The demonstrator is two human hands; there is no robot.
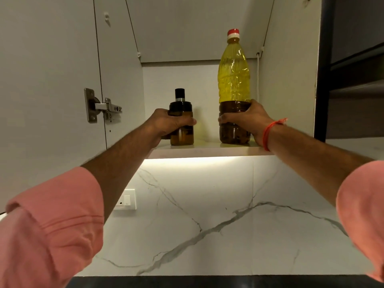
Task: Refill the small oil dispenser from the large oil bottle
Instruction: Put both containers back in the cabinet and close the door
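A small amber oil dispenser (182,136) with a black pump top stands on the cabinet shelf (205,151), left of centre. My left hand (169,124) grips it around the middle. To its right stands the large plastic oil bottle (233,80), tall, with a red cap; it shows yellow above and dark brown in its lower part. My right hand (247,119) grips the bottle's lower part, and a red thread circles that wrist. Both containers stand upright on the shelf.
The cabinet door (49,80) hangs open at the left, its metal hinge (101,107) close to my left forearm. A white cord (258,75) runs down the cabinet's right inner corner. Below the lit shelf is a marble backsplash (207,204) with a wall socket (125,199), then a dark counter edge (207,282).
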